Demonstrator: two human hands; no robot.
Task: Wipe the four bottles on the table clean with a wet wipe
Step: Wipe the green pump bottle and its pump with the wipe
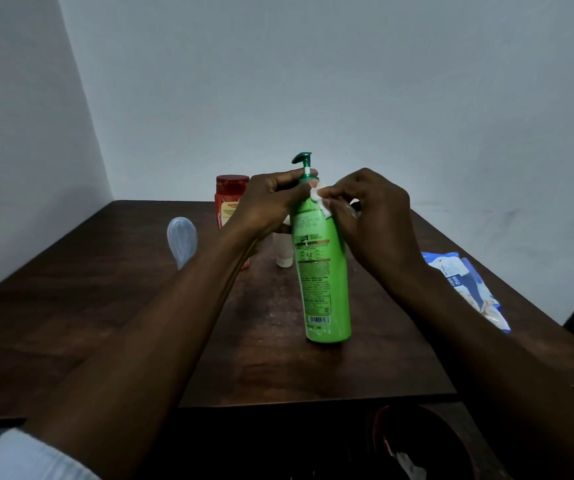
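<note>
The table (105,306) holds the green bottle (323,271) upright at centre. The red bottle (230,199), blue bottle (181,240) and white bottle (283,252) stand farther back and left, probably still to be wiped. The left hand (264,206) grips the green bottle's neck, and the right hand (368,216) pinches the wipe (320,199) against its shoulder.

A green pump shampoo bottle (323,271) stood upright, a white wet wipe (320,199) against its shoulder. Behind it stood a red bottle (231,199), a pale blue bottle (182,240) and, seemingly, a small white bottle (283,252).

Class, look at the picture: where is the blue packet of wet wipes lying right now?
In the head view the blue packet lies flat at the right edge of the table, to the right of the green pump bottle.
</note>
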